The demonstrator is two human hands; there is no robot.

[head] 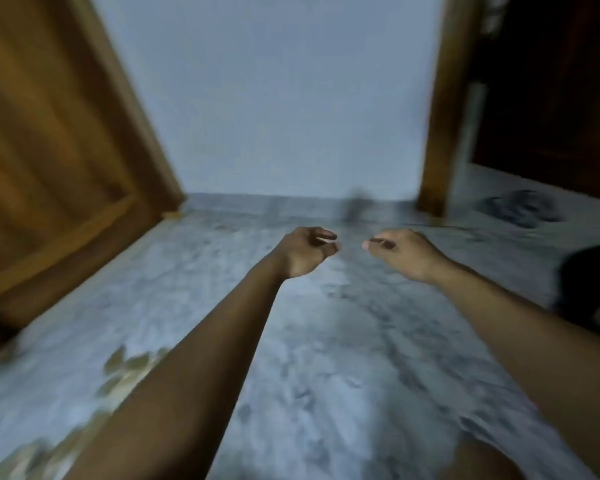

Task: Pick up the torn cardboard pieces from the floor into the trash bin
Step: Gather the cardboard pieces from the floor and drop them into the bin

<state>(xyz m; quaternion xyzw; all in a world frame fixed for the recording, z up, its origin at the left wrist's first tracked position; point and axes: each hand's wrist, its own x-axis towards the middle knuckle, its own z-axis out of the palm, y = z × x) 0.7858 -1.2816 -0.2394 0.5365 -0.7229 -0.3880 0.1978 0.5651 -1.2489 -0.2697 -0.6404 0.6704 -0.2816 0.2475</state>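
Our 2 forearms [194, 375] reach out over the mottled grey floor [326, 358]; left hand [305, 252] and right hand [404, 252] hang loosely curled, holding nothing. Blurred torn cardboard pieces [125, 370] lie at lower left, unpicked, so we judge nearly everything remains. We cannot tell whether the dark shape [589, 289] at right is the trash bin.

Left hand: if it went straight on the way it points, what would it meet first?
Nothing near: the left hand, loosely curled and empty, points over the floor toward a dark blurred shape at the foot of the wall. That shape, or the wall, would likely come first; blur leaves depth unclear.
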